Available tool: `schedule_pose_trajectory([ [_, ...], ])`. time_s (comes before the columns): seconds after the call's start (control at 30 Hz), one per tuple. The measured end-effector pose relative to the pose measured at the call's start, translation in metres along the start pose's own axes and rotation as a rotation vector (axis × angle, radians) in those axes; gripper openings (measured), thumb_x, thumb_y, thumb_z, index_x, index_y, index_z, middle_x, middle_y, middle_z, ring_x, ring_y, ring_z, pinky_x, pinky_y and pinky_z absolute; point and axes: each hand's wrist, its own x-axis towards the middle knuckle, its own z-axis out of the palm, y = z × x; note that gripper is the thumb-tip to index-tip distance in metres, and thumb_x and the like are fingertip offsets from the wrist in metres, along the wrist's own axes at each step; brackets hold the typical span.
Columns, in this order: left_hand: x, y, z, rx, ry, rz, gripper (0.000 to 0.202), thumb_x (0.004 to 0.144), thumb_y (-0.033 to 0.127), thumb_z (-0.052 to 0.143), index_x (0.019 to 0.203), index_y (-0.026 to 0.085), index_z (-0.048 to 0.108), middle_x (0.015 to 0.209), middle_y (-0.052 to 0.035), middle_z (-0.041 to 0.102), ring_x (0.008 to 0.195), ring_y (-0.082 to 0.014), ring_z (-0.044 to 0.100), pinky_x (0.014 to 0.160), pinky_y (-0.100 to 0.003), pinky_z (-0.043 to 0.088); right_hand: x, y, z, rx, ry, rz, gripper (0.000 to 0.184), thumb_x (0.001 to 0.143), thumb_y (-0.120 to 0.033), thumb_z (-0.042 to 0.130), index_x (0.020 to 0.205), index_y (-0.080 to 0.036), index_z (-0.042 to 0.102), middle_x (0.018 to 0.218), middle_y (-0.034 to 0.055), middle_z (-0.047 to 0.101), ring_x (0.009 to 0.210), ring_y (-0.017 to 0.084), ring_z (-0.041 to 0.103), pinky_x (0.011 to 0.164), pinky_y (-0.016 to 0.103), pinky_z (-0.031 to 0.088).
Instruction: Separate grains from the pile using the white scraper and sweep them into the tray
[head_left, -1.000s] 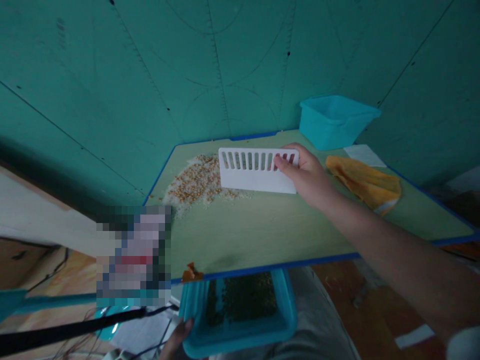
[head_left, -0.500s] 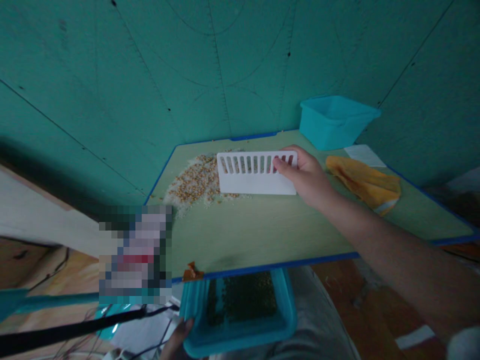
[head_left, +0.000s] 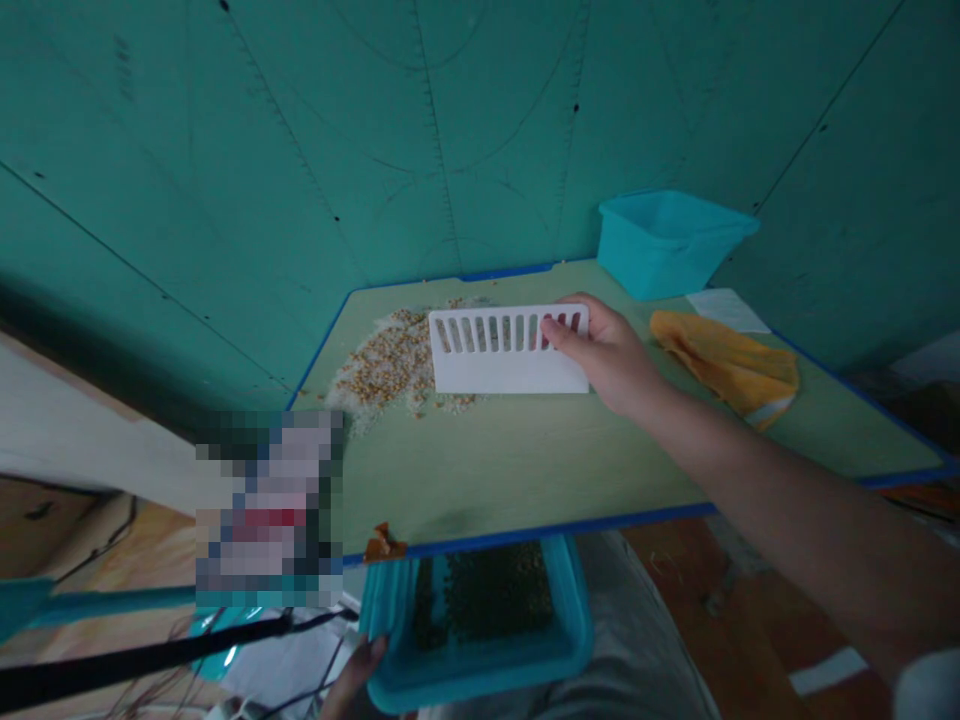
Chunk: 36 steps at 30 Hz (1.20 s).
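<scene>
My right hand [head_left: 611,355] grips the right end of a white slotted plastic plate [head_left: 510,375], thumb on the front over the slots. It is held on edge above the table, at the right side of a spread pile of yellow-brown and white grains [head_left: 382,365], and hides part of it. At the bottom, my left hand [head_left: 358,675] closes on the left rim of a teal plastic tub [head_left: 480,685]; only part of the hand shows. Small dark green and tan grains lie in this tub, below the table's front edge.
A second teal tub [head_left: 649,260] stands at the table's back right, near an orange cloth [head_left: 727,355] and a white sheet [head_left: 724,308]. The pale table [head_left: 525,465] has a blue edge against a green wall. A brown scrap [head_left: 385,543] sits at the front edge.
My right hand and the white slotted plate have shifted slightly left and nearer to me. A few grains show below the plate's left corner. My left hand and the lower tub stay put.
</scene>
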Motion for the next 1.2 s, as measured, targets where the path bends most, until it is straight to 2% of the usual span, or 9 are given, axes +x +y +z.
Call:
schedule_pose_trajectory([
  [0.13, 0.0, 0.001, 0.012, -0.016, 0.075, -0.021, 0.019, 0.064, 0.025, 0.072, 0.083, 0.023, 0.076, 0.088, -0.0039, 0.076, 0.102, -0.0346, 0.061, 0.092, -0.043, 0.045, 0.001, 0.003, 0.0, 0.033, -0.022, 0.019, 0.026, 0.074, -0.046, 0.061, 0.079, -0.023, 0.05, 0.069, -0.0019, 0.056, 0.061, 0.013, 0.051, 0.054, 0.026, 0.039],
  [0.27, -0.001, 0.003, 0.019, -0.028, 0.065, -0.031, 0.018, 0.061, 0.025, 0.073, 0.079, 0.024, 0.077, 0.084, -0.004, 0.077, 0.103, -0.0365, 0.06, 0.091, -0.046, 0.045, 0.002, 0.006, 0.0, 0.022, 0.03, -0.02, 0.025, 0.075, -0.046, 0.06, 0.08, -0.023, 0.05, 0.07, -0.0025, 0.055, 0.062, 0.013, 0.051, 0.056, 0.026, 0.04],
  [0.5, -0.002, 0.002, 0.014, 0.002, 0.052, -0.041, 0.018, 0.062, 0.028, 0.074, 0.079, 0.023, 0.077, 0.088, -0.005, 0.076, 0.101, -0.0361, 0.061, 0.091, -0.044, 0.046, 0.0, 0.001, 0.001, 0.03, -0.02, 0.018, 0.025, 0.073, -0.044, 0.062, 0.078, -0.022, 0.051, 0.066, -0.0028, 0.055, 0.059, 0.012, 0.05, 0.053, 0.025, 0.038],
  [0.6, 0.001, 0.001, 0.011, -0.034, 0.037, -0.04, 0.018, 0.062, 0.025, 0.073, 0.079, 0.024, 0.077, 0.088, -0.0058, 0.076, 0.104, -0.0377, 0.059, 0.093, -0.047, 0.044, 0.0, 0.001, 0.0, 0.058, -0.018, 0.013, 0.026, 0.073, -0.045, 0.062, 0.078, -0.023, 0.051, 0.067, -0.0025, 0.056, 0.06, 0.013, 0.051, 0.054, 0.026, 0.039],
  [0.8, 0.002, -0.003, 0.006, -0.037, 0.105, 0.037, 0.016, 0.064, 0.025, 0.069, 0.078, 0.026, 0.076, 0.083, -0.0046, 0.077, 0.106, -0.0393, 0.057, 0.092, -0.051, 0.042, 0.0, 0.003, 0.0, 0.056, -0.009, 0.011, 0.027, 0.074, -0.047, 0.061, 0.078, -0.023, 0.049, 0.067, -0.0027, 0.054, 0.059, 0.013, 0.05, 0.054, 0.026, 0.039],
  [1.0, 0.002, -0.002, 0.002, -0.006, 0.108, 0.025, 0.015, 0.065, 0.022, 0.069, 0.078, 0.022, 0.076, 0.08, -0.0065, 0.077, 0.101, -0.0378, 0.061, 0.09, -0.049, 0.045, -0.001, 0.002, 0.0, 0.107, -0.051, 0.047, 0.025, 0.074, -0.044, 0.062, 0.077, -0.023, 0.05, 0.066, -0.003, 0.054, 0.059, 0.013, 0.051, 0.055, 0.026, 0.04],
  [1.1, 0.002, -0.003, 0.005, -0.013, 0.129, 0.054, 0.011, 0.062, 0.025, 0.071, 0.071, 0.024, 0.076, 0.073, -0.0048, 0.077, 0.098, -0.0381, 0.062, 0.087, -0.048, 0.047, 0.0, 0.003, 0.0, 0.135, -0.028, 0.045, 0.025, 0.074, -0.044, 0.063, 0.078, -0.023, 0.05, 0.067, -0.003, 0.055, 0.06, 0.013, 0.051, 0.056, 0.027, 0.041],
  [1.2, -0.001, -0.003, 0.017, -0.001, 0.125, 0.08, 0.013, 0.061, 0.024, 0.073, 0.074, 0.023, 0.077, 0.078, -0.0045, 0.077, 0.096, -0.0375, 0.063, 0.089, -0.048, 0.046, 0.0, 0.004, 0.0, 0.137, 0.003, 0.04, 0.025, 0.074, -0.043, 0.063, 0.078, -0.022, 0.05, 0.068, -0.0033, 0.055, 0.06, 0.013, 0.051, 0.058, 0.027, 0.041],
])
